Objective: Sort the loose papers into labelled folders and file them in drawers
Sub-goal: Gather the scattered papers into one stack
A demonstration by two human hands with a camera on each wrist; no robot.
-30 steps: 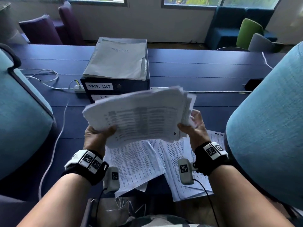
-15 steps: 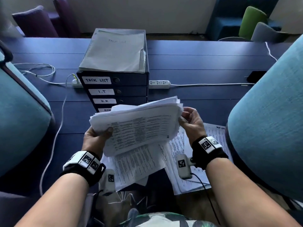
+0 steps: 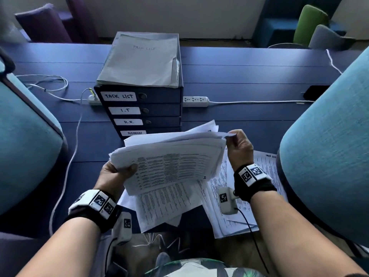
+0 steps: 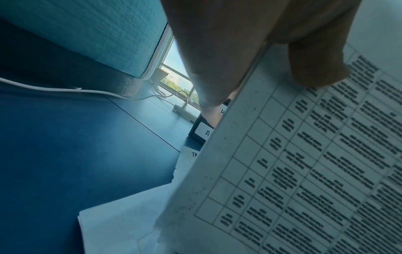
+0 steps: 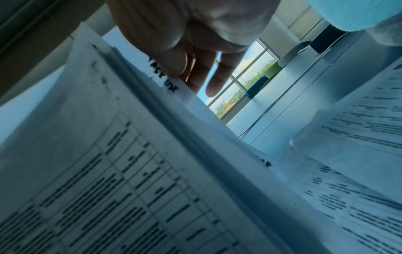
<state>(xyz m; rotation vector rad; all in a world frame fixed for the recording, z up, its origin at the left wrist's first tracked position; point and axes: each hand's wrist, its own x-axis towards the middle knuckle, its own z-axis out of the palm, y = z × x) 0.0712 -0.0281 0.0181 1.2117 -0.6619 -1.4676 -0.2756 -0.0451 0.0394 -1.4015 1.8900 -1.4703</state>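
Note:
A thick stack of printed papers [image 3: 169, 158] is held above the blue table [image 3: 249, 76]. My left hand [image 3: 116, 172] grips its left edge, thumb on the top sheet [image 4: 315, 154]. My right hand [image 3: 236, 145] pinches the upper right corner of a sheet in the stack [image 5: 169, 82], where "TASK LIST" is handwritten. More loose sheets [image 3: 165, 206] lie on the table under the stack, and others [image 3: 265, 176] to its right. Behind stands a dark drawer unit [image 3: 159, 108] labelled TASK LIST, I.T, H.R., ADMIN, its drawers closed. A grey folder [image 3: 139, 60] marked "TASK LIST" lies on top.
Teal chair backs [image 3: 24, 140] [image 3: 329, 152] flank me on both sides. A white power strip [image 3: 195, 101] and cables [image 3: 65, 156] run across the table behind the drawers. A dark phone [image 3: 315, 91] lies at the far right. Purple, green and grey chairs stand beyond the table.
The stack has come down and toward me, uncovering the drawer labels. My right hand has moved from gripping the right edge to pinching a corner at the stack's upper right.

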